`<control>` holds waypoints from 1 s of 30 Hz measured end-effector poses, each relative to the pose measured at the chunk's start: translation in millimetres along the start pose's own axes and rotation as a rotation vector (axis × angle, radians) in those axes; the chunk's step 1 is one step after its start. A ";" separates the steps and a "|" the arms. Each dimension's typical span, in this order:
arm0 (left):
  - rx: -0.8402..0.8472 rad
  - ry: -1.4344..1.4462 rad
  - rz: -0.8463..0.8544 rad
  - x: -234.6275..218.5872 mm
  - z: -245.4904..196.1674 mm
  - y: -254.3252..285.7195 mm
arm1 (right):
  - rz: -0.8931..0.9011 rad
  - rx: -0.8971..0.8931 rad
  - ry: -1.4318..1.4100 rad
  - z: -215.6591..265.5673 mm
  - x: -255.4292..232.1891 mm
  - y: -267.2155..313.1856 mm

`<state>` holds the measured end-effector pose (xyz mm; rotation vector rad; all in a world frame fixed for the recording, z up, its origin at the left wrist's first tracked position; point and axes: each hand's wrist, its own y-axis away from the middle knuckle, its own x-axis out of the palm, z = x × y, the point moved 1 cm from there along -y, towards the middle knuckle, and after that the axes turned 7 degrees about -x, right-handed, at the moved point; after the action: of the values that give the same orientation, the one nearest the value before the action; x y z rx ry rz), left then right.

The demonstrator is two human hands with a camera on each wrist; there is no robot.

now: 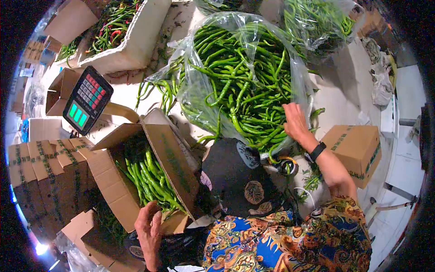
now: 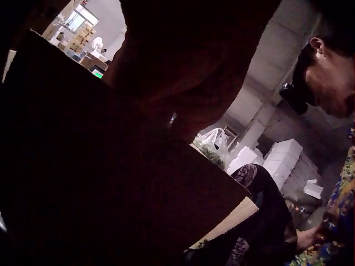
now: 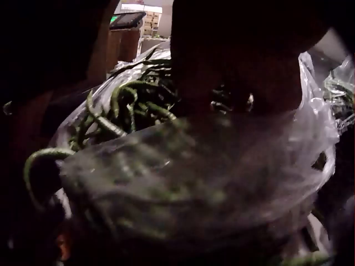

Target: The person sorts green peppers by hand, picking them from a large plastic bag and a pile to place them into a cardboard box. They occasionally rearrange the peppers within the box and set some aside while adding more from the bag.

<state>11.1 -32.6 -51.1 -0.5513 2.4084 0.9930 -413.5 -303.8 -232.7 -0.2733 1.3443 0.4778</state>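
Long green chili peppers (image 1: 244,77) fill a large clear plastic bag (image 1: 190,97) on the table. My right hand (image 1: 297,122), with a black band on the wrist, is at the bag's right side, its bent fingertips at the peppers. I cannot tell whether it grips any. In the right wrist view the hand is a dark shape above the peppers and the bag's film (image 3: 183,172). More green chilies (image 1: 147,174) lie inside an open cardboard box (image 1: 108,181). At that box's near edge is my left hand (image 1: 149,222), its fingers loosely bent beside the peppers, no pepper visible in them.
A scale display (image 1: 88,99) stands behind the open box. A white foam box (image 1: 131,50) with red and green peppers is at the back left. Another bag of peppers (image 1: 312,27) is at the back right. A closed carton (image 1: 353,149) stands right of my right arm.
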 end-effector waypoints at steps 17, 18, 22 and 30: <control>0.104 -0.042 0.021 16.5 9.0 -7.1 | 0.059 -0.440 0.438 -4.6 20.6 -14.3; 0.091 -0.035 0.016 16.5 7.8 -5.1 | 0.065 -0.457 0.373 -6.8 19.4 -7.6; 0.116 -0.043 0.019 22.5 0.0 -11.4 | 0.063 -0.525 0.362 -8.4 27.4 -6.3; 0.180 -0.067 0.039 23.4 3.5 -8.3 | 0.192 -0.371 -0.086 -40.4 12.9 -23.9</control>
<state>-2.5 -39.8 -71.0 -0.4014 2.4256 0.7867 -435.0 -340.9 -255.9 -0.4247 1.1978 0.8938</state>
